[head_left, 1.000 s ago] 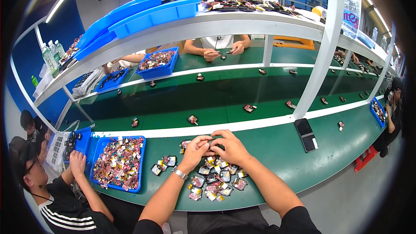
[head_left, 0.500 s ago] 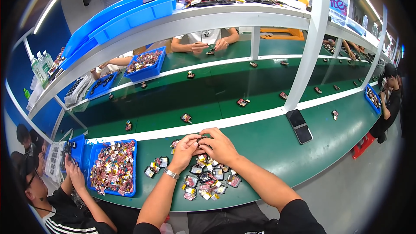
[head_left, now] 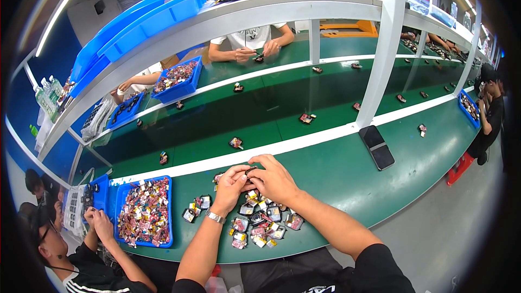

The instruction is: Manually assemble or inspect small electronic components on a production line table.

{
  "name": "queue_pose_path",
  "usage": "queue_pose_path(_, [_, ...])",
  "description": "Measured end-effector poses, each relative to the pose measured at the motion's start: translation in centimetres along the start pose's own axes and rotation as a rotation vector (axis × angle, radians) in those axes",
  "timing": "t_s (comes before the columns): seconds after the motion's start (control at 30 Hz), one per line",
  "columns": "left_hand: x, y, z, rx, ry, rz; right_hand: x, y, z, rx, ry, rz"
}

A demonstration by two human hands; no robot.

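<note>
Above a pile of small electronic units (head_left: 259,218), my two hands meet fingertip to fingertip. Between them is a small black part (head_left: 250,172), mostly covered by the fingers; its exact kind cannot be made out. My left hand (head_left: 232,185), with a metal-banded watch (head_left: 215,216) at the wrist, pinches it from the left. From the right, my right hand (head_left: 275,180) grips the same part with thumb and bent fingers. The units in the pile have black frames, clear or pinkish faces and yellow-white tabs. A few more units (head_left: 196,207) lie left of my left wrist.
A blue tray (head_left: 169,222) full of small reddish parts stands left, beside a co-worker's hands (head_left: 99,222). A folding phone (head_left: 376,148) lies right. Beyond the white rail, units (head_left: 236,142) dot the green belt (head_left: 271,125). A white post (head_left: 382,59) supports the shelf (head_left: 282,13).
My hands stay together on the black part, with small shifts of the fingers. The view has tilted slightly. The left co-worker's hands have come closer together.
</note>
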State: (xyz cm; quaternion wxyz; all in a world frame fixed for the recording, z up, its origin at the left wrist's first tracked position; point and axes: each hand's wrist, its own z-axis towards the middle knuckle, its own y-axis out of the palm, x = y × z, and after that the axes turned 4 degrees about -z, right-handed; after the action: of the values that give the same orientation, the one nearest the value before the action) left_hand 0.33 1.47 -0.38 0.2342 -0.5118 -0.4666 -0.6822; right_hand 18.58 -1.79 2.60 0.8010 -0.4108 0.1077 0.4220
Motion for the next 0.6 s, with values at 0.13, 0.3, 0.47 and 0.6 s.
queue_pose_path(0.13, [-0.16,-0.02,0.1,0.008,0.007,0.005,0.13,0.66,-0.48,0.041,0.049,0.036])
queue_pose_path(0.3, [-0.13,-0.29,0.03,0.017,0.006,0.005,0.17,0.81,-0.56,0.015,0.063,0.071])
queue_pose_path(0.47, [-0.79,-0.39,0.23,0.064,0.042,0.027,0.07,0.81,-0.42,0.018,0.04,0.066])
queue_pose_path(0.6, [-0.19,-0.15,-0.01,0.066,0.039,0.011,-0.3,0.2,-0.13,0.007,-0.012,0.019])
